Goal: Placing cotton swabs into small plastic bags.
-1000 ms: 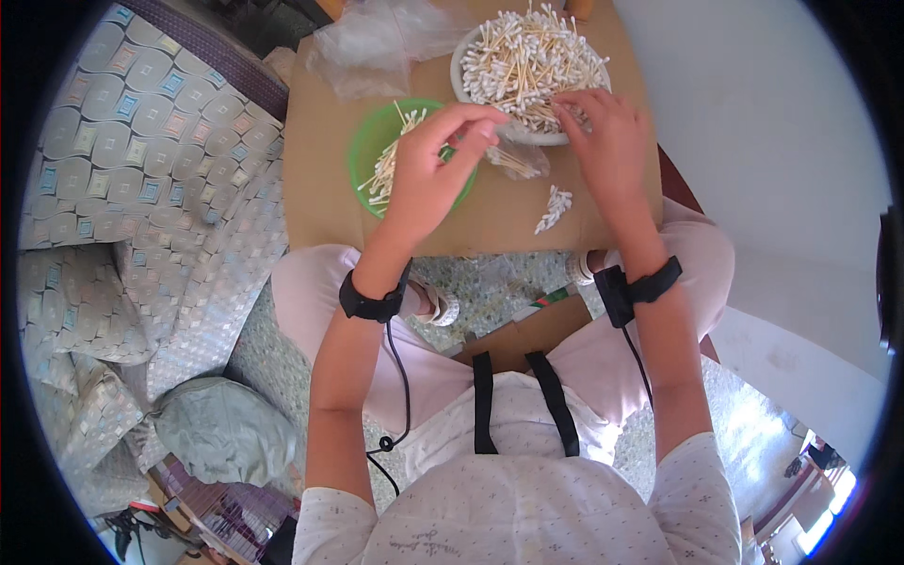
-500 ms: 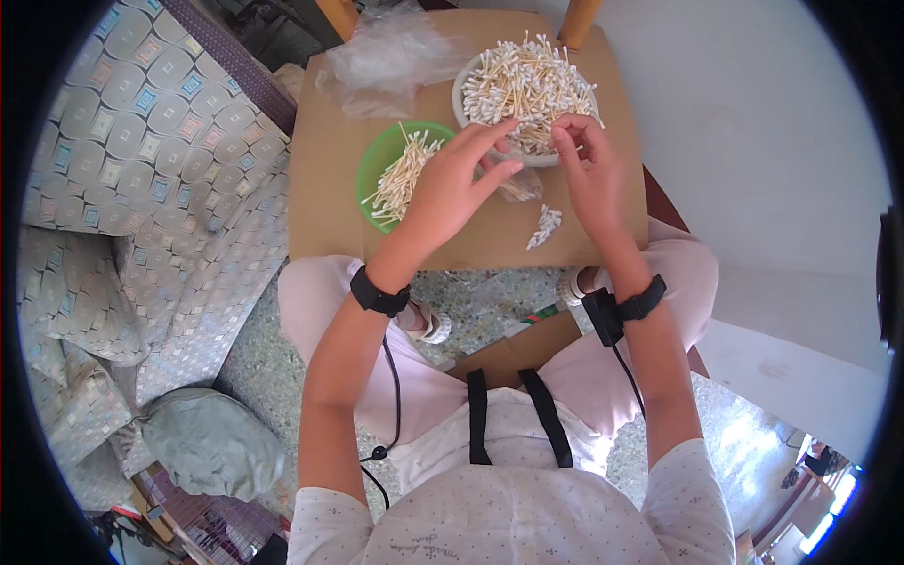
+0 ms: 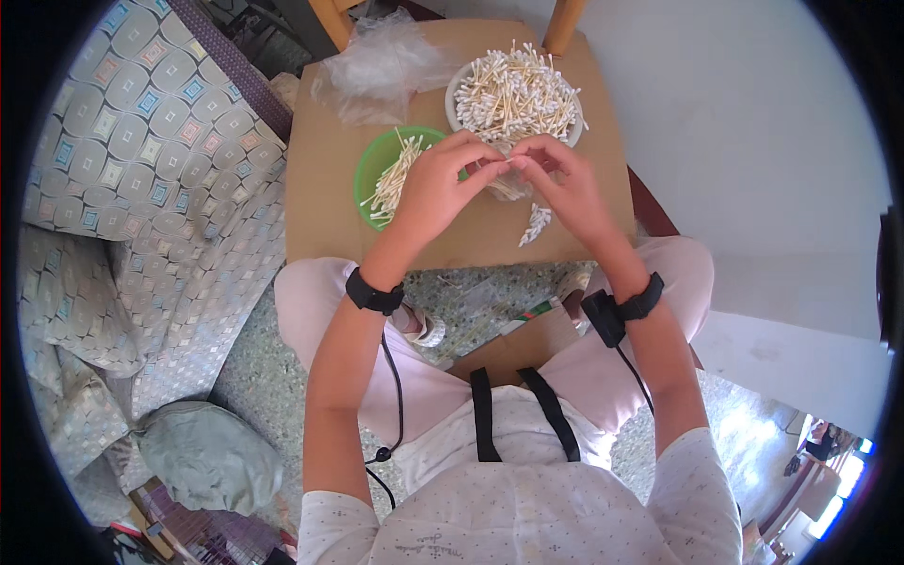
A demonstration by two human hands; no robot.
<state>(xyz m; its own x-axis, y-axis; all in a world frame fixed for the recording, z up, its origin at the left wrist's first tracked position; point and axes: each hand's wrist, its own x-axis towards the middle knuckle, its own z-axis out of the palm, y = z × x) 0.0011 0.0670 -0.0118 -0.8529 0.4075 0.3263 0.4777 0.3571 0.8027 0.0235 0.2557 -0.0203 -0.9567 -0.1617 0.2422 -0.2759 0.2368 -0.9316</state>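
Note:
Above the cardboard, my left hand (image 3: pixel 441 181) and my right hand (image 3: pixel 567 188) meet fingertip to fingertip. Both are closed in a pinch on a cotton swab (image 3: pixel 509 160), of which only a small pale bit shows between the fingers. Just beyond my hands stands a white bowl (image 3: pixel 451 100) heaped with cotton swabs (image 3: pixel 518 92). Beside my left hand, a green bowl (image 3: pixel 363 169) contains more wooden-stick swabs (image 3: pixel 388 185). A clear plastic bag (image 3: pixel 508 186) with swabs lies beneath my hands, partly hidden. Near my right wrist sits a small pile of white cotton tips (image 3: pixel 536 225).
A cardboard sheet (image 3: pixel 330 226) covers the seat of a wooden chair (image 3: pixel 562 26). Crumpled clear plastic bags (image 3: pixel 381 71) lie at its far left. Patterned cloth (image 3: pixel 160 179) hangs on the left, and a white wall (image 3: pixel 744 141) rises on the right. Black cables run from my wristbands.
My right hand has moved left and my hands have come together at the fingertips. Before, they were apart, the left with its fingers spread. The view has shifted slightly.

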